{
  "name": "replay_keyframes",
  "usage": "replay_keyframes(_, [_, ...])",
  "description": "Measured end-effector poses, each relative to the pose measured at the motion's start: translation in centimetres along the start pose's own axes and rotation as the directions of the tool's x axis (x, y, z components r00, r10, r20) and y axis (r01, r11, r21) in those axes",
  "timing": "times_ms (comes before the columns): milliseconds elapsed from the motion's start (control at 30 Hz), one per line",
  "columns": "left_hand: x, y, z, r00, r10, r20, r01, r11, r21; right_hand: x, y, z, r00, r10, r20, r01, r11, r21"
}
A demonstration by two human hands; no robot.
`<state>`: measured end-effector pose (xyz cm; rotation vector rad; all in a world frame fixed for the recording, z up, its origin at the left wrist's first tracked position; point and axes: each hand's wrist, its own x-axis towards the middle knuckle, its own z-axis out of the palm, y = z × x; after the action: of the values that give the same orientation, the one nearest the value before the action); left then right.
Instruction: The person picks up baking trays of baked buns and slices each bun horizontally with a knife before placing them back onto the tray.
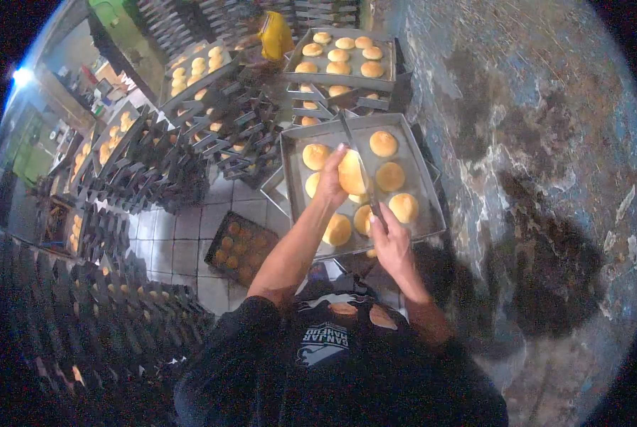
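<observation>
My left hand (332, 178) is closed round a golden round bun (351, 173), lifted above a metal baking tray (418, 153). In my right hand (391, 242) is the handle of a long knife (349, 131), its blade pointing away from me. The blade lies against the right side of the held bun; how deep it cuts, I cannot tell. Several more buns lie in the tray, among them one at the upper right (383, 144) and one at the lower left (337, 230). My left hand and forearm partly cover the buns beneath.
Another tray of buns (341, 80) stands on stacked trays beyond mine. A dark tray of buns (239, 248) rests on the tiled floor (183, 231). Tall tray stacks (133, 313) crowd the left. A stained wall (517, 156) rises at right. A person in yellow (275, 35) is farther back.
</observation>
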<state>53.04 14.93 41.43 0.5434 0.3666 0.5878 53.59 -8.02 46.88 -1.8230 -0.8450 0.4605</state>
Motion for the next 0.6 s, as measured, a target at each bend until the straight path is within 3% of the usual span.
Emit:
replay_keyframes(67, [0.7, 1.6, -0.4, 1.0, 0.028, 0.002, -0.028, 0.999, -0.037, 0.1, 0.1, -0.1, 0.997, -0.059, 0.05, 0.058, 0.998, 0.021])
replay_keyframes(100, [0.8, 2.8, -0.9, 0.999, -0.024, 0.026, 0.026, 0.996, -0.087, -1.2, -2.6, -1.0, 0.987, 0.092, 0.13, -0.093, 0.996, 0.001])
replay_keyframes(133, [0.8, 3.6, -1.3, 0.996, -0.075, 0.051, 0.081, 0.987, -0.136, -2.0, -2.1, -0.9, 0.987, 0.089, 0.135, -0.09, 0.996, -0.003])
replay_keyframes(200, [0.8, 3.4, -2.1, 0.997, -0.063, 0.038, 0.066, 0.994, -0.085, -3.0, -0.9, -0.6, 0.987, 0.072, 0.146, -0.082, 0.994, 0.069])
replay_keyframes(267, [0.2, 1.7, -2.3, 0.989, -0.027, 0.143, 0.003, 0.987, 0.16, -1.8, -0.2, 0.0, 0.992, 0.061, 0.108, -0.073, 0.991, 0.114])
replay_keyframes(333, [-0.2, 0.3, -1.4, 0.991, 0.005, 0.132, -0.029, 0.983, 0.18, 0.6, -0.2, -0.2, 0.996, 0.02, 0.091, -0.015, 0.998, -0.059])
replay_keyframes(367, [-0.1, 0.2, -1.3, 0.991, 0.027, 0.133, -0.047, 0.988, 0.147, 1.1, -0.9, -0.4, 0.99, 0.063, 0.123, -0.066, 0.997, 0.028])
replay_keyframes(467, [0.8, 2.4, -1.9, 0.982, 0.047, 0.182, -0.07, 0.99, 0.119, -0.6, 0.0, -0.5, 0.993, 0.014, 0.114, -0.014, 1.0, 0.002])
replay_keyframes(500, [1.1, 3.1, -2.4, 0.981, 0.072, 0.18, -0.098, 0.985, 0.144, -1.9, -1.3, -0.9, 0.978, 0.121, 0.169, -0.153, 0.97, 0.187])
replay_keyframes(600, [-0.1, 3.2, -1.4, 0.983, 0.089, 0.161, -0.121, 0.972, 0.201, -2.9, -0.8, -1.0, 0.981, 0.126, 0.148, -0.147, 0.979, 0.139])
